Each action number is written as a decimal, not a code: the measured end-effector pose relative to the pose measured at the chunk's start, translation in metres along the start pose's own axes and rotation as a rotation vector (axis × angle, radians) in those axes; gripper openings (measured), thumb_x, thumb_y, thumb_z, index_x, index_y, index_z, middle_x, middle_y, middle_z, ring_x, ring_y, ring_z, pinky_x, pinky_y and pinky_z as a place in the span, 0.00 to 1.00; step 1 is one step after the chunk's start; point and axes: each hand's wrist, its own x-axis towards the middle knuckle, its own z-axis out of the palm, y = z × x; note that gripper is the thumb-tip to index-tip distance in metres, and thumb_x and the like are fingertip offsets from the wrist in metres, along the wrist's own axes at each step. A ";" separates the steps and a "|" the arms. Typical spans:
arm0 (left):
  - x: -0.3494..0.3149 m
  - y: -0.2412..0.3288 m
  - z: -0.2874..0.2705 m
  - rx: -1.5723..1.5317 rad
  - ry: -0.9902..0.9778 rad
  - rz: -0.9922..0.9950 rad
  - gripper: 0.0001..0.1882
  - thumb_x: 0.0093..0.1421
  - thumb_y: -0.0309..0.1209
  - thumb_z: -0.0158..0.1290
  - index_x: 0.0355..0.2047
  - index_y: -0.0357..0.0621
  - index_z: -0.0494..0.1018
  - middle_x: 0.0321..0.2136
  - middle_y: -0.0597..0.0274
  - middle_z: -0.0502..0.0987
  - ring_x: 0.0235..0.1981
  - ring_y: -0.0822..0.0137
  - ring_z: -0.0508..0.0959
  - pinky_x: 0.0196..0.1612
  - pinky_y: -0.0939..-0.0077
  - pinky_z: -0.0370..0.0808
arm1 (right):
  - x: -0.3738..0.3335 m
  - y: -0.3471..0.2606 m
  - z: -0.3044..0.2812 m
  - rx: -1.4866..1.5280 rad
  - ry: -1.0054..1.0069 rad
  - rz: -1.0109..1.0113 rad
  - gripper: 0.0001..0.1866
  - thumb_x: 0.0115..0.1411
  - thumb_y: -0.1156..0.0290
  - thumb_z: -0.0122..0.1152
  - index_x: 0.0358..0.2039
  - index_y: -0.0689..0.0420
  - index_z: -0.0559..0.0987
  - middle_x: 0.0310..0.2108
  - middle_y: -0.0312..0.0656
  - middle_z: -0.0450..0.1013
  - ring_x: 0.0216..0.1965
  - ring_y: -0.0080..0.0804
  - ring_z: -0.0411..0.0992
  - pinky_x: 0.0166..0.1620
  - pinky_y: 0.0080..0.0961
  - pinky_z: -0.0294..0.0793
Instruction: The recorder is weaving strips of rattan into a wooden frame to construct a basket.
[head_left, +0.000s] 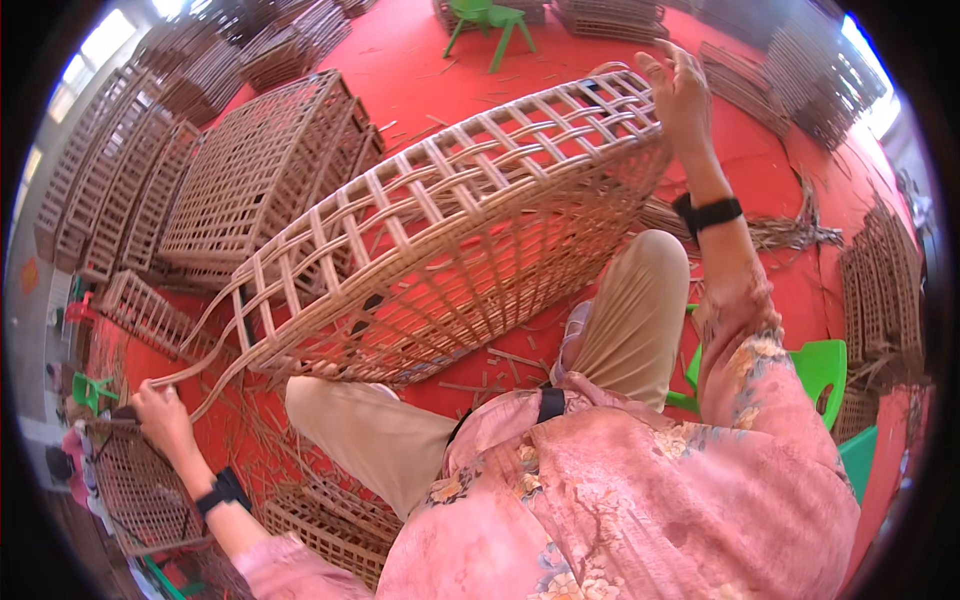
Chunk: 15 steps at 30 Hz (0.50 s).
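Observation:
A large openwork basket (pixel 400 232), woven from tan cane, slants across in front of me between my knees. Its rim side is turned up and its lattice faces me. Long loose cane strands (pixel 212 368) trail from its left end. My left hand (pixel 168 425), wearing a dark wristband, is closed around these strands at the lower left. At the basket's far right corner, my right hand (pixel 684 108) lies against the weave, fingers stretched upward and thumb apart. Part of its contact with the basket is hard to make out.
Stacked woven baskets and panels (pixel 265 185) stand at the left and back. More stacks (pixel 880 285) are at the right. Cane offcuts litter the red floor (pixel 400 50). A green stool (pixel 488 18) stands at the back, and a green chair (pixel 820 375) is beside me.

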 end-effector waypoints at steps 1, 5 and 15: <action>-0.005 0.005 -0.009 -0.058 0.235 0.108 0.17 0.64 0.36 0.57 0.49 0.38 0.73 0.47 0.48 0.75 0.46 0.43 0.77 0.47 0.49 0.75 | 0.007 0.030 0.003 -0.101 -0.085 0.103 0.28 0.64 0.47 0.59 0.51 0.59 0.80 0.51 0.54 0.76 0.53 0.52 0.74 0.57 0.43 0.70; -0.031 0.086 -0.063 -0.290 0.377 0.221 0.16 0.66 0.37 0.56 0.49 0.40 0.75 0.47 0.50 0.75 0.44 0.45 0.77 0.45 0.52 0.74 | 0.038 0.152 0.032 -0.348 -0.657 0.234 0.28 0.66 0.45 0.57 0.50 0.58 0.81 0.44 0.51 0.80 0.46 0.45 0.77 0.53 0.40 0.73; -0.047 0.149 -0.072 -1.681 -0.814 -0.276 0.27 0.71 0.50 0.48 0.54 0.38 0.74 0.42 0.58 0.81 0.42 0.64 0.81 0.47 0.66 0.79 | 0.002 0.090 0.010 0.769 -0.972 0.667 0.26 0.67 0.44 0.57 0.46 0.56 0.82 0.34 0.33 0.79 0.33 0.20 0.75 0.39 0.22 0.74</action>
